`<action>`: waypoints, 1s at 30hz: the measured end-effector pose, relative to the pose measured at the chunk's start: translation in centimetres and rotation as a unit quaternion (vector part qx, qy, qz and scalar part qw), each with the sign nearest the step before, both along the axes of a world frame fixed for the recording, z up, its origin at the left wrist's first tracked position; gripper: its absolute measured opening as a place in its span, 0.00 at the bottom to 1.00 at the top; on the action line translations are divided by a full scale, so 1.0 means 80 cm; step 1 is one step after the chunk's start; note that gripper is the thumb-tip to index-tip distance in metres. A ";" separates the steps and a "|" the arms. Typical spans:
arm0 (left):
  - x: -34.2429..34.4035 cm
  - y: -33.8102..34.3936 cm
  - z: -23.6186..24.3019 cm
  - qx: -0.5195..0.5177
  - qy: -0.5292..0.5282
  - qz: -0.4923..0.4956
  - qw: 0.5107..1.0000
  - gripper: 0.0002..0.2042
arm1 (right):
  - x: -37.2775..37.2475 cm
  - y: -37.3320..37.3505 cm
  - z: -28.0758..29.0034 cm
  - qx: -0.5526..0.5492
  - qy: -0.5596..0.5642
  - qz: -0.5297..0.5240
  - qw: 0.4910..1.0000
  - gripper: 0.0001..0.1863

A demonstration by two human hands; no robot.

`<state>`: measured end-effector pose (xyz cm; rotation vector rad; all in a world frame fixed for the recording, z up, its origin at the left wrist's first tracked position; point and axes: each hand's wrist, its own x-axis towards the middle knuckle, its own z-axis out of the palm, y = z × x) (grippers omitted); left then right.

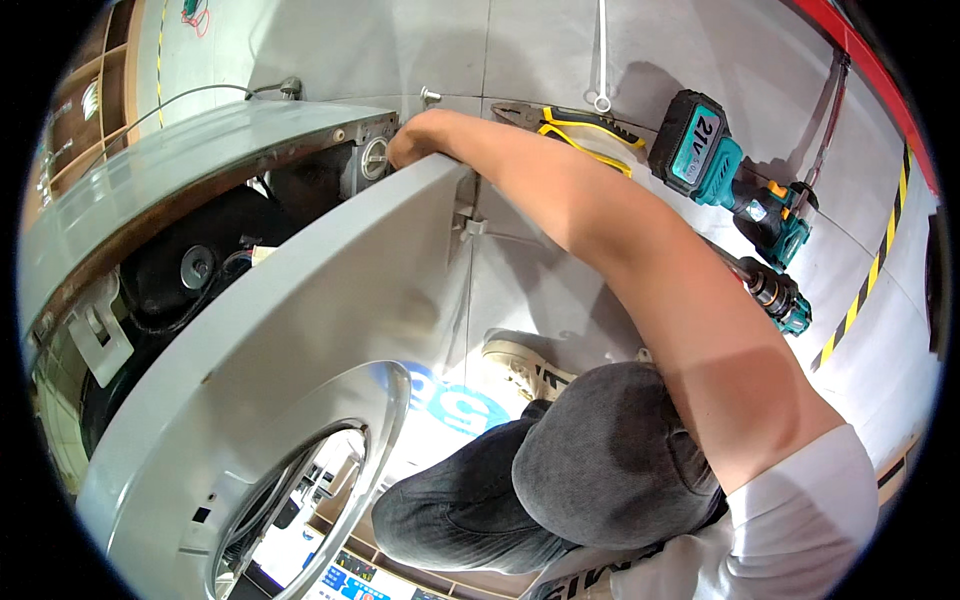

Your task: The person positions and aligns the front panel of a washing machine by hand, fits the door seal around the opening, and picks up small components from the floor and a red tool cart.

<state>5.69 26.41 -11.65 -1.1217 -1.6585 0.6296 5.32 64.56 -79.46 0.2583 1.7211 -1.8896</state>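
My right arm reaches across to the far corner of a washing machine (240, 150), which appears to lie tilted with its inside exposed. There my right hand (418, 135) bends down beside a round white slotted cap (374, 158). Its fingers are hidden behind the hand and the panel edge, so their grip does not show. A white front panel (300, 270) with a round door opening (385, 430) stands apart from the cabinet, leaving a gap. Inside the gap are a dark tub (210, 225), a round metal hub (198, 267) and wires. My left hand is out of view.
Pliers (590, 135) with yellow-black handles lie beyond my forearm. To the right are a teal cordless drill (715, 170) and a second power tool (780, 298). A white rod with a ring end (601, 100), yellow-black floor tape (865, 270) and a red edge (880, 80) lie farther out.
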 end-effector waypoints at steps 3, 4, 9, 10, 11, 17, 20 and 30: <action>-0.002 0.006 -0.014 -0.003 -0.004 0.004 1.000 0.19 | 0.000 0.014 0.023 0.002 -0.020 0.056 0.998 0.19; -0.004 0.010 -0.019 -0.007 -0.006 0.001 1.000 0.19 | -0.004 0.014 0.021 -0.002 -0.030 0.062 0.998 0.19; -0.017 0.032 -0.044 -0.015 -0.022 -0.008 1.000 0.18 | -0.027 0.004 -0.009 -0.068 -0.057 0.020 0.996 0.18; -0.019 0.037 -0.048 -0.017 -0.023 -0.010 1.000 0.18 | -0.035 0.006 -0.013 -0.087 -0.063 0.028 0.994 0.16; -0.021 0.042 -0.053 -0.020 -0.025 -0.013 0.999 0.18 | -0.042 0.009 -0.018 -0.106 -0.069 0.036 0.991 0.14; -0.027 0.059 -0.074 -0.029 -0.035 -0.015 0.999 0.18 | -0.011 0.020 0.002 -0.110 -0.033 0.055 0.992 0.10; -0.031 0.066 -0.080 -0.032 -0.038 -0.019 0.999 0.17 | -0.020 0.021 -0.009 -0.060 0.020 0.149 0.987 0.13; -0.033 0.067 -0.092 -0.038 -0.039 -0.012 0.998 0.17 | -0.020 -0.010 -0.024 -0.086 0.032 0.176 0.980 0.18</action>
